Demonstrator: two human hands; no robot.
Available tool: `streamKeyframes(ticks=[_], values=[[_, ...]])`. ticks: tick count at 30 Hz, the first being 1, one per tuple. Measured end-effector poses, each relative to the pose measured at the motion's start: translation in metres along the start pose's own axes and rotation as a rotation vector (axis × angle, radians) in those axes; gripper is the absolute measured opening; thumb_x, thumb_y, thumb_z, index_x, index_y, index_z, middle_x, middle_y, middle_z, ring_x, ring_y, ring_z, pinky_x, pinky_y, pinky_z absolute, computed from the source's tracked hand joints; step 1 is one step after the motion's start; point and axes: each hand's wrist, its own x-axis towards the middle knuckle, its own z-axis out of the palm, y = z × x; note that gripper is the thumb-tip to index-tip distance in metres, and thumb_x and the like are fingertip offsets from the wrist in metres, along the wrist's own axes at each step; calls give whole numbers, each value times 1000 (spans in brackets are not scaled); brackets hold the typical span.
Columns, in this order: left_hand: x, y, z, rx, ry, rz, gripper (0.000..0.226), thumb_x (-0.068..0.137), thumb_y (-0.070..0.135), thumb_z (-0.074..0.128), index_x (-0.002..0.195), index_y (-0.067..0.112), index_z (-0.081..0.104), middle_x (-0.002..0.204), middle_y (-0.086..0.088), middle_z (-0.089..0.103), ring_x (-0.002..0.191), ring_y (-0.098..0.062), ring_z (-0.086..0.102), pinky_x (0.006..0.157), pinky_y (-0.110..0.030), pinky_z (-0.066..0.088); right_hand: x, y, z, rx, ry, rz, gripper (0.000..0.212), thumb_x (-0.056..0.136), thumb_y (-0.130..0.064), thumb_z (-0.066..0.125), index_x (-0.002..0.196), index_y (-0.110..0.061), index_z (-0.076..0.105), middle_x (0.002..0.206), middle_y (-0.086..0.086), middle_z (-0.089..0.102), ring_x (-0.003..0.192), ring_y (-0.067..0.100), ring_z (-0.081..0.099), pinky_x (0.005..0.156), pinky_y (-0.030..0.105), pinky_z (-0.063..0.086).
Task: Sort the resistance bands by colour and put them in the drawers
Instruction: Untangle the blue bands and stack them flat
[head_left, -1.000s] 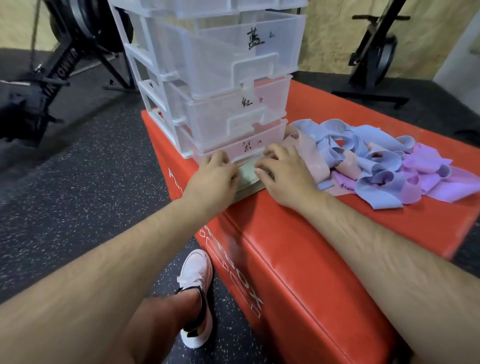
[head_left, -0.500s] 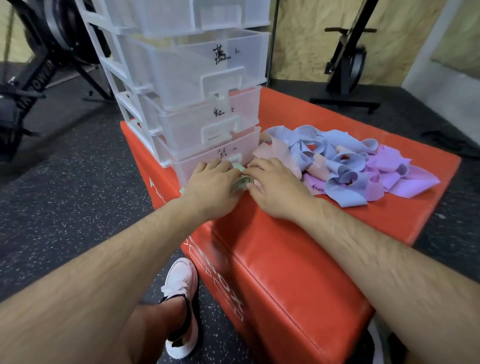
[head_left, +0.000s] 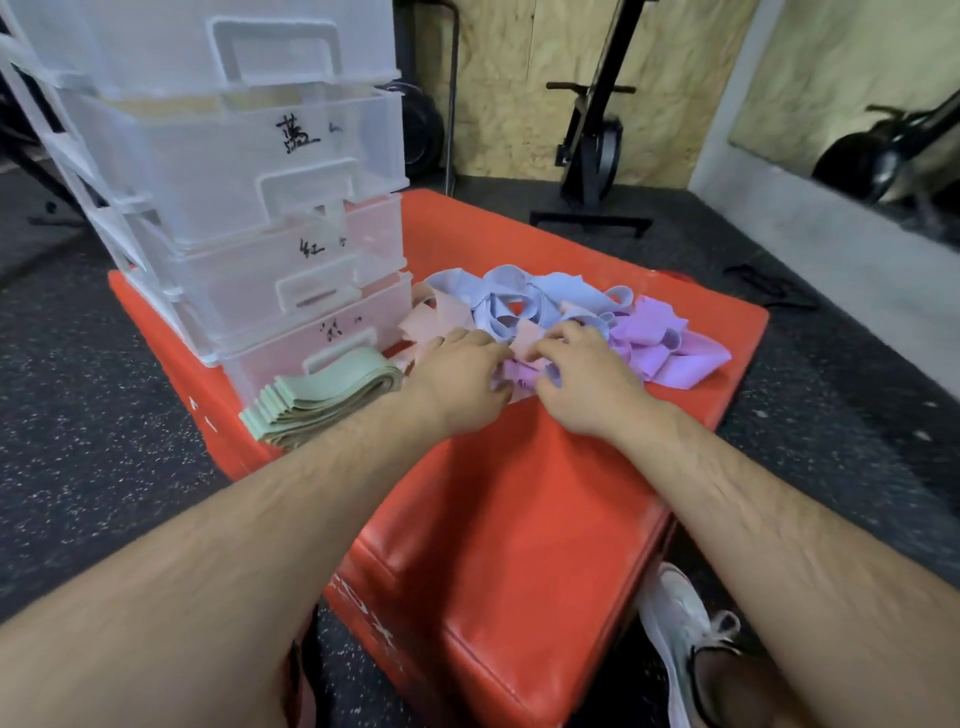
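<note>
I see the red worktop (head_left: 519, 493) carrying the clear drawer unit (head_left: 234, 182) at its far left corner. Right of it sprawls the tangled pile of resistance bands (head_left: 571, 306) in blue, pink and purple. A folded stack of green bands (head_left: 322, 397) lies touching the bottom drawer's front. The left hand (head_left: 457, 379) and right hand (head_left: 587, 379) sit side by side on the pile's near edge, fingers bent into pink and purple bands. I cannot tell whether either pinches one.

Behind the left hand (head_left: 457, 384) and right hand (head_left: 587, 379), the forearms (head_left: 260, 519) are bare and hairy. Well back from the right hand is a white shoe (head_left: 680, 618) with dark collar.
</note>
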Motion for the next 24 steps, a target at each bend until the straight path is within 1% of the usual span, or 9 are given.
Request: streamKeyframes(ticks=[4, 6, 9, 11, 13, 15, 17, 21, 24], values=[[17, 25, 16, -42, -46, 19, 36, 89, 39, 49, 119, 25, 63, 122, 1, 59, 120, -28, 51, 98, -39, 38, -4, 33, -10, -102, -93, 171, 30, 90, -23, 56, 117, -25, 68, 143, 5, 44, 129, 35, 39, 105, 40, 36], [22, 31, 19, -22, -79, 34, 29, 90, 33, 49, 113, 23, 62, 121, -2, 58, 116, -31, 51, 95, -40, 40, -6, 43, -10, -125, -177, 189, 34, 88, -24, 57, 122, -24, 63, 138, 6, 51, 124, 35, 42, 99, 38, 36], [29, 36, 23, -14, -154, 50, 27, 89, 32, 53, 113, 23, 61, 122, -3, 57, 115, -32, 50, 95, -44, 43, -8, 49, -17, -114, -191, 197, 19, 89, -28, 54, 108, -26, 59, 127, 8, 59, 120, 34, 43, 89, 38, 33], [31, 37, 26, -22, -178, 41, 29, 88, 35, 54, 115, 25, 60, 121, -1, 56, 114, -31, 50, 94, -43, 44, -8, 50, -24, -86, -139, 167, 19, 91, -26, 52, 108, -31, 59, 127, 5, 59, 120, 34, 42, 95, 42, 35], [35, 41, 27, -92, -155, 32, 28, 85, 37, 52, 109, 23, 60, 114, -1, 57, 110, -31, 54, 87, -41, 47, -7, 52, -28, -44, -60, 121, 38, 92, -20, 50, 127, -30, 59, 135, -2, 57, 122, 32, 42, 99, 43, 35], [40, 45, 24, -188, -117, 9, 36, 83, 34, 52, 115, 22, 61, 113, -2, 59, 111, -28, 57, 86, -40, 49, -2, 55, -32, 71, 45, 59, 49, 89, -16, 48, 135, -28, 57, 139, -8, 56, 126, 29, 44, 99, 38, 37], [42, 48, 19, -310, -50, -30, 48, 82, 32, 57, 128, 19, 59, 122, -2, 60, 115, -23, 57, 93, -38, 48, 1, 53, -39, 238, 150, -27, 51, 86, -9, 46, 133, -23, 59, 135, -7, 60, 127, 25, 50, 97, 32, 40], [36, 57, -2, -575, 94, -99, 41, 89, 25, 64, 130, 17, 59, 123, 5, 61, 113, -9, 55, 90, -21, 40, 0, 32, -71, 366, 401, -246, 51, 84, 7, 47, 128, -11, 64, 134, -7, 60, 127, 14, 53, 108, 33, 38], [31, 61, -26, -767, 197, -166, 39, 91, 26, 65, 129, 21, 61, 121, 10, 63, 109, -3, 57, 87, -9, 42, -2, 25, -88, 396, 512, -238, 49, 84, 5, 49, 127, -12, 65, 133, -8, 60, 124, 11, 54, 106, 33, 42]])
